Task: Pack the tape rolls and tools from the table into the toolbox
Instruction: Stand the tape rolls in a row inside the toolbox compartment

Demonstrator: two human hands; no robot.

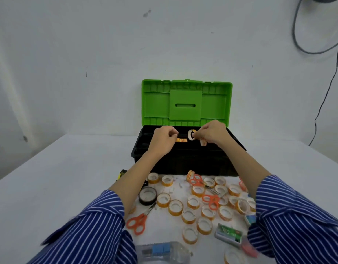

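The left hand hovers over the open toolbox with its fingers curled in; whether it grips anything cannot be told, though a small orange-labelled tape roll shows just beside its fingertips. The right hand is over the box too, pinching a white-cored tape roll turned on edge, while another roll hangs below its palm. The box is black with a green lid standing upright against the wall.

On the white desk, going left to right in front of the box: a yellow-and-black tool half hidden by the left forearm, a black tape roll, orange-handled scissors, then a wide scatter of amber tape rolls with two more orange scissors among them. Near the right sleeve lies a small green box. A clear plastic bottle lies at the near edge.
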